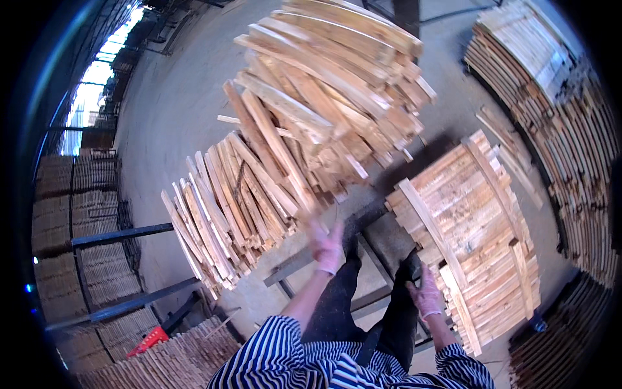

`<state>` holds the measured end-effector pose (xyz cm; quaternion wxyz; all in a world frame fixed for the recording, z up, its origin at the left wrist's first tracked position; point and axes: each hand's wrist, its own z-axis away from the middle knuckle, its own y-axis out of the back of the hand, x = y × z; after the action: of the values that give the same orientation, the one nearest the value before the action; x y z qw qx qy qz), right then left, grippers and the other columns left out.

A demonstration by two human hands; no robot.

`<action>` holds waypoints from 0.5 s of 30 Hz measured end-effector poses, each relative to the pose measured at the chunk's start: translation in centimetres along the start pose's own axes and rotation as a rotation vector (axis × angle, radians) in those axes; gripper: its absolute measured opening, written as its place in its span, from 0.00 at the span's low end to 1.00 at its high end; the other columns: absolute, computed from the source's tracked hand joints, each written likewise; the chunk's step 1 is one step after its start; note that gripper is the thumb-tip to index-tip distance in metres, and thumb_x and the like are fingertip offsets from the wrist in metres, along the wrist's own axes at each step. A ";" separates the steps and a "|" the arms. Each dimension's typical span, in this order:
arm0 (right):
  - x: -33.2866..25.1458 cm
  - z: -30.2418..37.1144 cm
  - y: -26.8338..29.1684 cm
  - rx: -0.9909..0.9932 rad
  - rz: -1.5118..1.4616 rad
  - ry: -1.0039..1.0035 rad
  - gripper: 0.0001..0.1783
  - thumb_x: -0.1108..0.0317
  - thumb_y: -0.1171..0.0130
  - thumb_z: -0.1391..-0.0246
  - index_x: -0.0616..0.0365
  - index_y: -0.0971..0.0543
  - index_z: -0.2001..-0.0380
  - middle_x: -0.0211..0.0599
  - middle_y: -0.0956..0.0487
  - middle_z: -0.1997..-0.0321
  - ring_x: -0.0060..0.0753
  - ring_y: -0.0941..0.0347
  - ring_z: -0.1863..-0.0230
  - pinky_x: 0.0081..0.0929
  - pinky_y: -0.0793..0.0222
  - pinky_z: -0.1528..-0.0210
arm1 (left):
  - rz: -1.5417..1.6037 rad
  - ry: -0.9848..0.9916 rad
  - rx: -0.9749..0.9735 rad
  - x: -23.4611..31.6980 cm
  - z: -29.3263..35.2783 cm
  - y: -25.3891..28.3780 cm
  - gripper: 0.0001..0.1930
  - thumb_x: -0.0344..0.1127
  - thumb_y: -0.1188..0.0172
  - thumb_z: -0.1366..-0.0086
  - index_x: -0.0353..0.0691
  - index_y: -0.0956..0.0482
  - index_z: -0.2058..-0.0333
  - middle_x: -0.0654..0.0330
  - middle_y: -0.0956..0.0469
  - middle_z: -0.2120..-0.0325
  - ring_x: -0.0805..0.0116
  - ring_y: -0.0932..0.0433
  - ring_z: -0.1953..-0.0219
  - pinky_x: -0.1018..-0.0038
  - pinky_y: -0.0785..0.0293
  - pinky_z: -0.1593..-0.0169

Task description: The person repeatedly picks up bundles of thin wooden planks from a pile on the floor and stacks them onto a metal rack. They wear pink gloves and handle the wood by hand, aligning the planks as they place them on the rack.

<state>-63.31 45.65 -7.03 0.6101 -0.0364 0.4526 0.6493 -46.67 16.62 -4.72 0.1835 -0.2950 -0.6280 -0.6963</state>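
Observation:
My left hand [326, 249], in a thin translucent glove, reaches to the near ends of a loose pile of wooden slats [236, 194]. Its fingers are apart and somewhat blurred; I cannot tell whether they touch the wood. Gloved the same way, my right hand [427, 297] hangs open beside the left edge of a neat stack of slats [447, 201]. Several crosswise strips [430, 228] lie on top of that stack. Neither hand holds anything that I can see.
Beyond my left hand rises a big heap of slats [324, 78]. A dark metal frame [369, 249] stands at my legs. Tall wood stacks [544, 110] line the right, others [97, 214] the left. A red object [150, 340] lies at lower left. Loose slats [512, 155] rest on the floor.

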 end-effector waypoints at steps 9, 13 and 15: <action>-28.2 -14.0 -10.1 -0.187 0.115 0.380 0.49 0.56 0.30 0.47 0.54 0.44 0.27 0.61 0.32 0.31 0.61 0.33 0.32 0.47 0.32 0.33 | 0.451 0.347 0.186 -5.3 -27.9 5.3 0.47 0.51 0.28 0.38 0.22 0.40 0.34 0.39 0.28 0.39 0.50 0.26 0.40 0.64 0.34 0.34; -37.3 -16.0 -15.8 -0.081 0.245 0.254 0.53 0.57 0.29 0.48 0.53 0.47 0.26 0.62 0.29 0.34 0.63 0.29 0.35 0.50 0.30 0.36 | 1.000 0.365 0.105 -9.2 -29.4 5.3 0.43 0.47 0.25 0.40 0.24 0.34 0.36 0.47 0.22 0.45 0.56 0.21 0.48 0.67 0.28 0.41; -35.8 -19.0 -16.1 0.047 0.162 0.221 0.52 0.60 0.30 0.48 0.51 0.48 0.25 0.62 0.28 0.34 0.63 0.28 0.36 0.51 0.30 0.36 | 0.915 0.418 -0.028 -6.4 -30.0 5.5 0.37 0.43 0.25 0.41 0.26 0.28 0.40 0.50 0.20 0.48 0.59 0.21 0.49 0.67 0.27 0.43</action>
<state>-50.57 3.95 -5.53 0.5029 -0.0569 0.5336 0.6776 -43.78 -14.44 -5.77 0.5879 -0.3969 -0.3746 -0.5970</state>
